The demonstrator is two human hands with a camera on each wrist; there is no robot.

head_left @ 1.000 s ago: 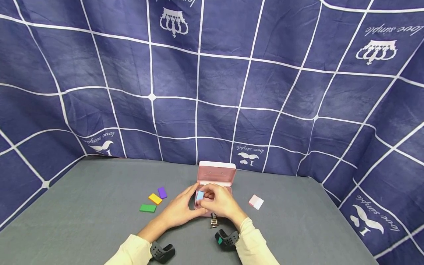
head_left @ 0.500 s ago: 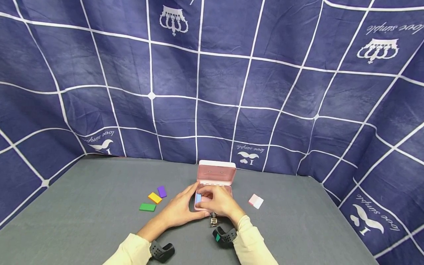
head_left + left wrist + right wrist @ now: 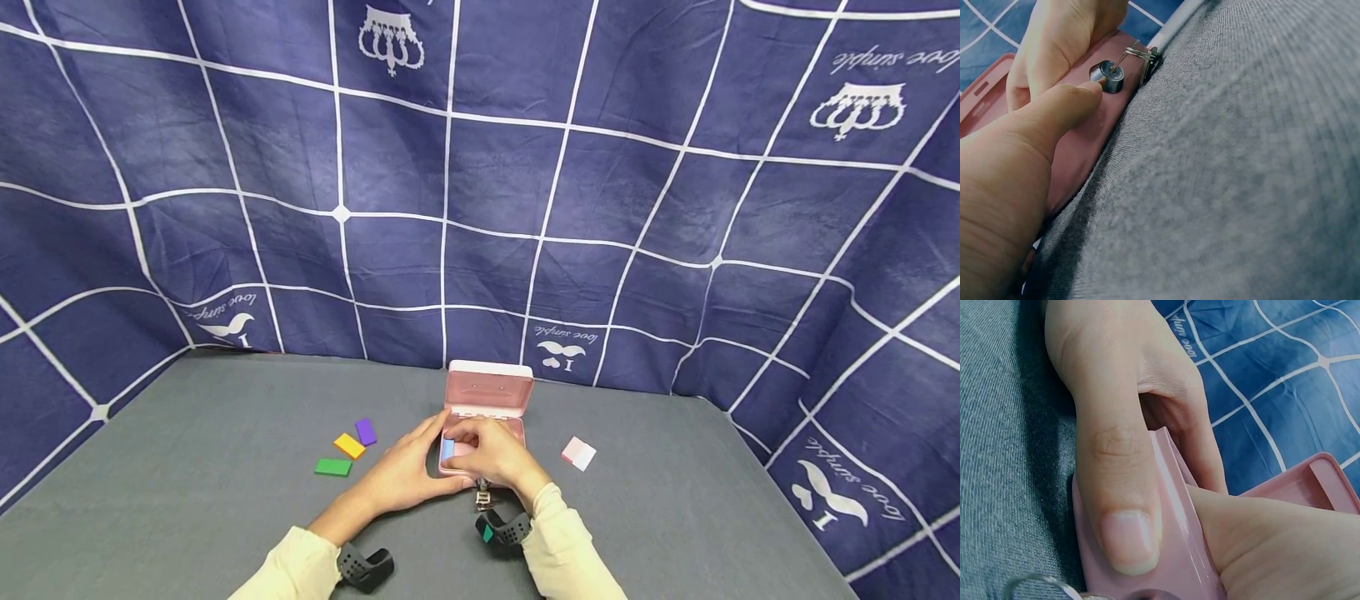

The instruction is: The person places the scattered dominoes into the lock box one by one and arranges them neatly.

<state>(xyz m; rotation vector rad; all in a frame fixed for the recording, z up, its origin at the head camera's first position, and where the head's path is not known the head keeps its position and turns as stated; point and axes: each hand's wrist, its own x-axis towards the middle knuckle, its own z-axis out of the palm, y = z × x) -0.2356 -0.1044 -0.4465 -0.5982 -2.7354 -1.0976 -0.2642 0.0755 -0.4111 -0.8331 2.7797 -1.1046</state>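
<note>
In the head view, a small pink lockable box [image 3: 489, 392] stands on the grey tabletop with its lid raised. My left hand [image 3: 405, 472] grips the box's left side; its thumb [image 3: 1127, 534] lies along the front wall in the right wrist view. That thumb's tip touches the round metal lock [image 3: 1107, 76], where a key with a small ring of keys [image 3: 1141, 55] hangs. My right hand [image 3: 497, 454] reaches down into the box and pinches a light blue block [image 3: 447, 449] by its ends at the left inner wall. The palm hides most of the interior.
Left of the box lie a purple block [image 3: 365, 432], an orange block [image 3: 349, 446] and a green block [image 3: 333, 467]. To the right, a pink block [image 3: 573, 448] and a white block [image 3: 585, 456] sit side by side. A blue checked curtain [image 3: 390, 258] hangs behind the table.
My right hand has lowered the blue block, from tilted above the box's left end to down inside it. The left hand stays on the box.
</note>
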